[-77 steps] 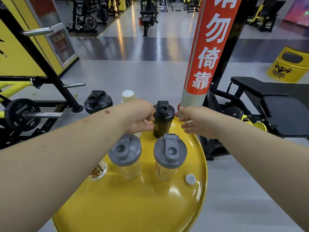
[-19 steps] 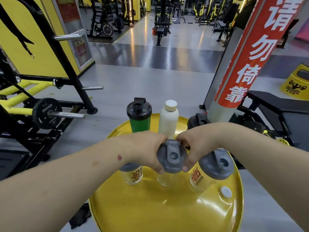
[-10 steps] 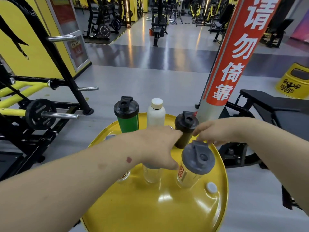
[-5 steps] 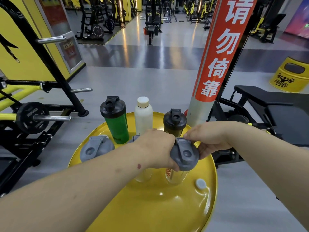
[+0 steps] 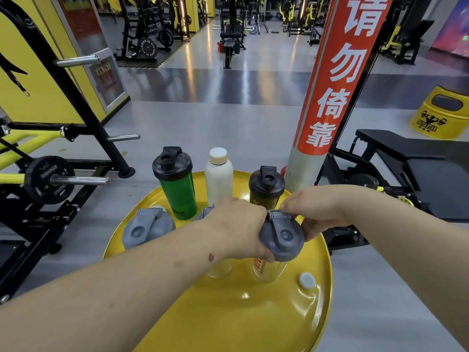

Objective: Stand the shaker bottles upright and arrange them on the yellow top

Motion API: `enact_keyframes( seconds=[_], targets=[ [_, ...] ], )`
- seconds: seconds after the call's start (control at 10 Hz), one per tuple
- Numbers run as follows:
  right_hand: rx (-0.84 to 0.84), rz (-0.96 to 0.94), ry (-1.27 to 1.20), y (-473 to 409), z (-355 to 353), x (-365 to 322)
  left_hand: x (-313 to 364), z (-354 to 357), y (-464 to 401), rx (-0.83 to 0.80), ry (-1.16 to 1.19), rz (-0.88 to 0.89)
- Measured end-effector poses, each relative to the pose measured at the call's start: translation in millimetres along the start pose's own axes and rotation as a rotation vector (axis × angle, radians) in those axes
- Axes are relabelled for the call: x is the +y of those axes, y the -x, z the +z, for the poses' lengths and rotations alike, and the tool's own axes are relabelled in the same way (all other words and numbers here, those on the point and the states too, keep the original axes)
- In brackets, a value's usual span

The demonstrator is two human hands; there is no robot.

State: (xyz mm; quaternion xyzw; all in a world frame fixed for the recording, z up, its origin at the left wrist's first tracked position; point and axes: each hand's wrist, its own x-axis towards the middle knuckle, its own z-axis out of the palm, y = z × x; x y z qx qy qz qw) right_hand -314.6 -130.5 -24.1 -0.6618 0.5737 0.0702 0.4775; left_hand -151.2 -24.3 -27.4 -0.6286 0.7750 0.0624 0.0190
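Both hands meet on the grey lid (image 5: pixel 282 235) of a clear shaker bottle (image 5: pixel 269 269) just right of the frame's centre, on the yellow top (image 5: pixel 228 316). The bottle stands upright, its long axis vertical, its base on the yellow surface and its body directly below the fingers; orange lettering shows through the clear wall.

The left hand (image 5: pixel 238 229) comes in from the lower left, forearm stretched diagonally across the frame, back of the hand up, its fingers curled over the lid's left rim and closed on it. The right hand (image 5: pixel 317 212) reaches in from the right edge, and its fingers wrap the lid's far and right side, also closed on it. Neither hand is clearly nearer; they share the lid.

A second clear bottle (image 5: pixel 219 269) stands just left of the held one, mostly hidden under the left wrist. A third with a grey lid (image 5: pixel 147 227) sits at the left rim of the top. Behind, in a row toward the upper centre, stand a green bottle (image 5: pixel 177 189), a white bottle (image 5: pixel 218 176) and a dark bottle (image 5: pixel 265 190), all upright. A small white cap (image 5: pixel 307 280) lies flat to the lower right of the held bottle.

The next move is probably a small slide or twist to line this bottle up with its neighbours.
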Motion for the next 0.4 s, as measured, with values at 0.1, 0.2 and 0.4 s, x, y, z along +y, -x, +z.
enact_keyframes(
  seconds=[0.1,0.2,0.4],
  targets=[
    [0.043,-0.062,0.151,1.7,2.8,-10.0,-1.3,1.9,1.0,0.008,-0.006,0.012],
    [0.104,-0.159,0.454,9.2,5.8,-24.8,-1.7,-1.4,4.6,0.007,0.011,0.031],
    [0.297,-0.354,0.501,12.6,19.9,-39.6,-21.9,-3.2,13.3,0.004,0.144,-0.010]
  ],
)
